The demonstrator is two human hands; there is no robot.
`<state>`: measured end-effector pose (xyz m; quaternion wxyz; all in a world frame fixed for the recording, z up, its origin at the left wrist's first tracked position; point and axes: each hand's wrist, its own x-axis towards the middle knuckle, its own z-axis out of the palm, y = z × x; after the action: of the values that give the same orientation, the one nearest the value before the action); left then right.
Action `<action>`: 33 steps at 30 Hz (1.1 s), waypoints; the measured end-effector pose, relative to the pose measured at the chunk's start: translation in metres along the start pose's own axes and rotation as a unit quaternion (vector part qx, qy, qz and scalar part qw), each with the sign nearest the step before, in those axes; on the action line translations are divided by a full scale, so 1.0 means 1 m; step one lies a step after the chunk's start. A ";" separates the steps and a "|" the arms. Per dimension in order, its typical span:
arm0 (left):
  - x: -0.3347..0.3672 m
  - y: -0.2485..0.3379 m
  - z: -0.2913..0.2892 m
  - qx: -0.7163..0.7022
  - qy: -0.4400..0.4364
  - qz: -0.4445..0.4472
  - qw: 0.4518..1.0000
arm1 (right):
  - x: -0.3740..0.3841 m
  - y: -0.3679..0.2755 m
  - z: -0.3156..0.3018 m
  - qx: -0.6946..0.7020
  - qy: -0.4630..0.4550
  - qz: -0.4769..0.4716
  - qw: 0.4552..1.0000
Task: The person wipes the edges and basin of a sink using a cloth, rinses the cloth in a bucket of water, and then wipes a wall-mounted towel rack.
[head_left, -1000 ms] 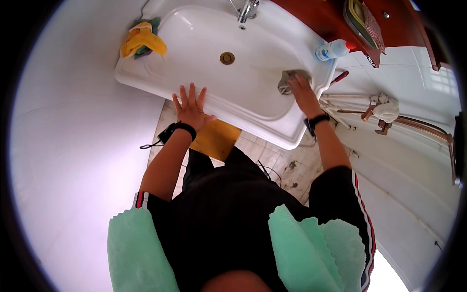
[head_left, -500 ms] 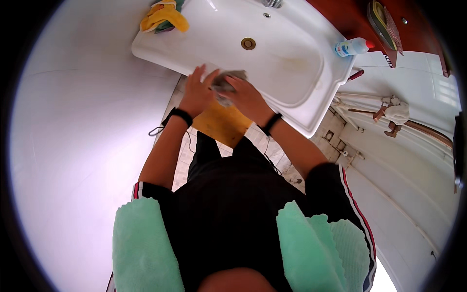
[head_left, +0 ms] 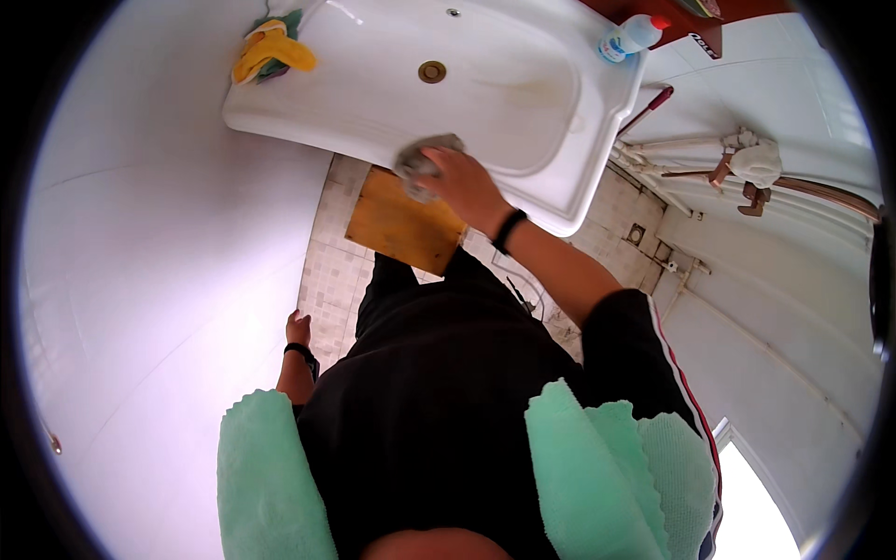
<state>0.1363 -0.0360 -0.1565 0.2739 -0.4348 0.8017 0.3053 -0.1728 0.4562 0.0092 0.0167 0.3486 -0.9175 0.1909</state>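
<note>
My right hand [head_left: 464, 187] grips a crumpled grey rag [head_left: 417, 166] against the near rim of the white sink [head_left: 373, 135]. Its fingers press on the cloth, part of which hangs past the rim. My left hand [head_left: 298, 329] is down by my left side, close to the wall, apart from the sink. Nothing shows in it, and its fingers look loosely apart. Below the rag, a yellow-brown wooden board [head_left: 397, 224] is in front of my legs.
Yellow and green cloths [head_left: 271, 54] lie on the sink's left corner. A white bottle with a red cap [head_left: 633, 39] stands at its right corner. Pipes [head_left: 691, 173] with a white cloth [head_left: 756, 163] run along the right wall. Green towels [head_left: 593, 467] hang over my shoulders.
My left hand has left the rag and dropped to my left side. My right hand keeps the rag at the sink rim. The view has shifted, so the sink appears further up and left.
</note>
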 end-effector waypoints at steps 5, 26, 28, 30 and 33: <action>-0.001 0.054 0.032 -0.141 -0.057 0.066 0.986 | -0.148 0.038 -0.064 0.015 -0.080 0.109 0.991; -0.071 0.039 -0.022 -0.154 -0.084 0.127 0.976 | -0.149 0.012 -0.051 -0.073 -0.029 0.162 0.984; -0.078 -0.021 -0.023 -0.171 -0.088 0.029 0.981 | -0.120 0.005 -0.043 -0.052 -0.041 0.154 0.986; -0.087 -0.088 -0.022 -0.184 -0.101 -0.051 0.976 | -0.081 -0.006 -0.028 -0.052 -0.037 0.140 0.988; -0.114 -0.139 -0.029 -0.176 -0.114 -0.111 0.971 | -0.029 -0.026 -0.005 -0.052 -0.015 0.130 0.990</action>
<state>0.3052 -0.0571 -0.0922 0.3150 -0.5249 0.6452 0.4570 -0.1341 0.4585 0.0180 -0.0036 0.2280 -0.9637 0.1386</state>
